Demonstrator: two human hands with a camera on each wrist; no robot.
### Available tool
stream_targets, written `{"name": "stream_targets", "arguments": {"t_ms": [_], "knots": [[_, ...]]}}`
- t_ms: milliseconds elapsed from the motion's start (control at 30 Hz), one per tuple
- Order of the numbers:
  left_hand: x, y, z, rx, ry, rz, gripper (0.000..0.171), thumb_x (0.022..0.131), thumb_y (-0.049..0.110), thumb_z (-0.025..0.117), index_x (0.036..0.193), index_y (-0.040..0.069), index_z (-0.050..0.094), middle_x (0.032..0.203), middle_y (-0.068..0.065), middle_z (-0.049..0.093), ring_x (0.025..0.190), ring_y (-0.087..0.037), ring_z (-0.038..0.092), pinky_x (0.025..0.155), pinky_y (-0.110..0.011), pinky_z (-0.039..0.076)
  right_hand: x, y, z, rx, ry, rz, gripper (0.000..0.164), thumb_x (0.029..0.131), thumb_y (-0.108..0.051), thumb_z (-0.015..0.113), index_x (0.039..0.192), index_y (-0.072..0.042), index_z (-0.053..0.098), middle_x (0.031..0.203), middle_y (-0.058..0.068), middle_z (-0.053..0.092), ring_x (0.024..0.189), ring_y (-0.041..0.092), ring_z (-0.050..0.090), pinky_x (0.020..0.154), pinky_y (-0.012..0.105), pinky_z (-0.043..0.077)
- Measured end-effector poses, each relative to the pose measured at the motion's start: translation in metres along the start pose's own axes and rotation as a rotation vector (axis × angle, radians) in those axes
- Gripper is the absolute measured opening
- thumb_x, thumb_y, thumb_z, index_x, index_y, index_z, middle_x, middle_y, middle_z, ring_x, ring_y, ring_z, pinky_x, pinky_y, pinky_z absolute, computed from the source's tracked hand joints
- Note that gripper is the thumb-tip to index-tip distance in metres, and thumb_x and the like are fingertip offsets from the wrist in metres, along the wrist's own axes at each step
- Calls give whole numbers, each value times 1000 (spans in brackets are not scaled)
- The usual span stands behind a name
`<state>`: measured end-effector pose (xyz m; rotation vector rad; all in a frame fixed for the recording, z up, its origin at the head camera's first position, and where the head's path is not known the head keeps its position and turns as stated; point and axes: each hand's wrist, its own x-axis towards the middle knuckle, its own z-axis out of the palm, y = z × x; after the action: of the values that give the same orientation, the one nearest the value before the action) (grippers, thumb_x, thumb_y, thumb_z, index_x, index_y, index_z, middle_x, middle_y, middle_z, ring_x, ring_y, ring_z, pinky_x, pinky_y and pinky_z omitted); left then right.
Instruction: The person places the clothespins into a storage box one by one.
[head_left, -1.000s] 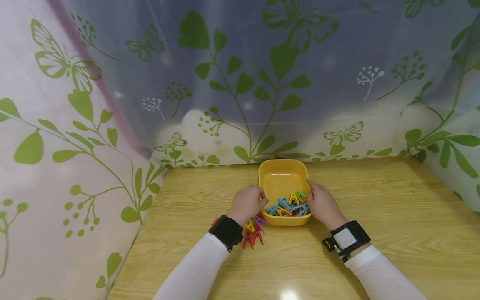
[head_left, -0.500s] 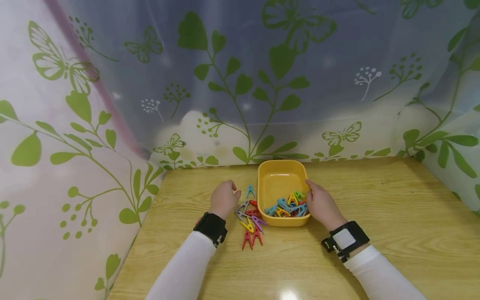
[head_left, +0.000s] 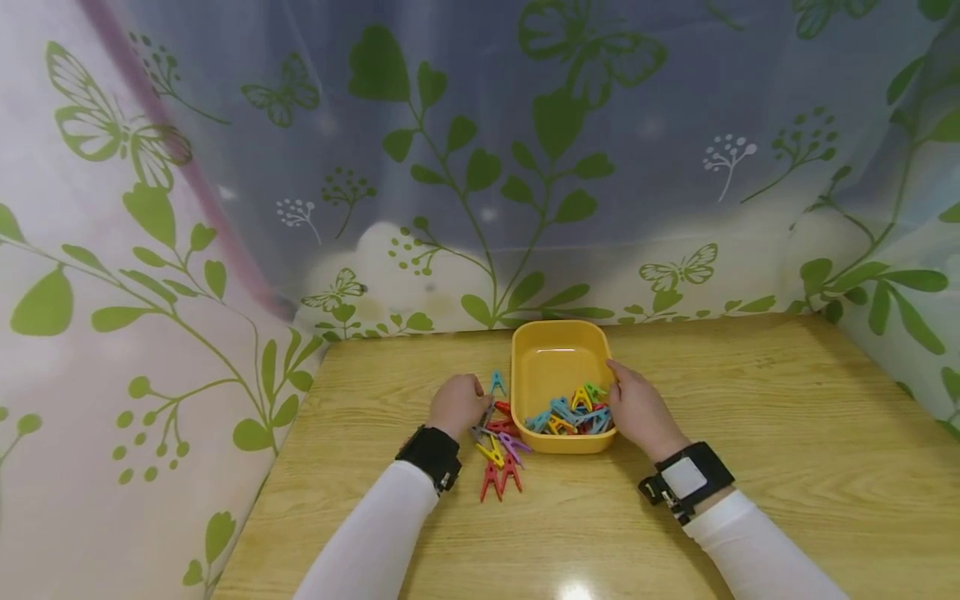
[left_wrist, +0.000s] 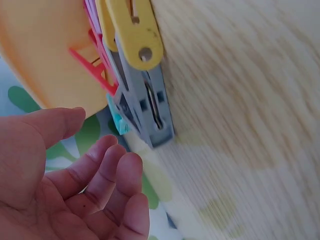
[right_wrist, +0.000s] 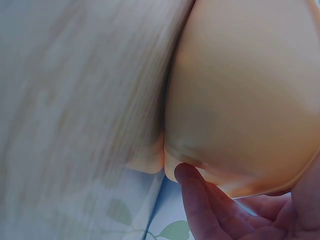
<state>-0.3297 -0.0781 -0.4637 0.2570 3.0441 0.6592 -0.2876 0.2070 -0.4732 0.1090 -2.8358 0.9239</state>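
Observation:
A yellow plastic box [head_left: 553, 367] holds a heap of colourful clothespins [head_left: 573, 412] at its near end. My right hand [head_left: 643, 414] grips its right rim; in the right wrist view its fingers [right_wrist: 200, 200] lie against the outer wall. More clothespins lie on the table along the box's left side. My left hand [head_left: 459, 406] is at this pile, its fingertips right at a grey clothespin [left_wrist: 152, 112]. In the left wrist view the thumb and fingers are apart and loosely bent, with nothing between them. A yellow clothespin [left_wrist: 137, 40] lies beside the grey one.
Nearer me are a purple clothespin [head_left: 513, 446] and two red clothespins [head_left: 501, 479]; a light blue one [head_left: 497, 383] stands at the far end of the pile. The box stands close to a patterned curtain [head_left: 442, 275] behind the wooden table [head_left: 750, 400].
My left hand has moved left from the box's left rim, uncovering the pile, then come back down to the grey clothespins. The right hand stays at the box's rim.

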Motion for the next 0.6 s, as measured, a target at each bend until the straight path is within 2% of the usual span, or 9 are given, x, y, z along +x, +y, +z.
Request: {"name": "stream_targets", "arguments": {"t_ms": [100,233,333,433,600], "knots": [[2,1,4,0,4,11,26,97,25,71,79,8,65,73,-4,62,62,-17,52,58,-30,41,-1,-1,-1,1,4,-6,48,108,-7,39,152,11,39,146,36,49,135,49,51,109,60,44],[5,1,9,9,2,11,44,97,25,71,59,13,52,55,2,42,51,-15,39,50,-27,29,-2,-1,-1,2,-2,-2,47,108,-7,40,152,11,39,146,36,50,134,49,51,108,59,45],[9,1,12,26,-10,6,55,98,25,70,51,16,45,48,5,33,46,-14,34,47,-26,26,-1,0,0,2,-9,-1,47,108,-7,40,152,11,39,146,36,50,134,49,51,108,60,45],[12,0,15,29,-13,3,59,98,24,70,46,16,43,44,5,30,44,-14,34,45,-26,26,-1,0,0,5,-9,2,48,108,-8,40,152,11,39,146,36,50,135,49,51,109,59,44],[17,1,19,36,-7,-9,58,99,24,69,47,14,46,46,3,37,47,-16,40,48,-27,31,-1,0,0,7,-6,6,48,109,-9,39,152,11,38,147,36,49,136,49,50,110,59,44]]}}
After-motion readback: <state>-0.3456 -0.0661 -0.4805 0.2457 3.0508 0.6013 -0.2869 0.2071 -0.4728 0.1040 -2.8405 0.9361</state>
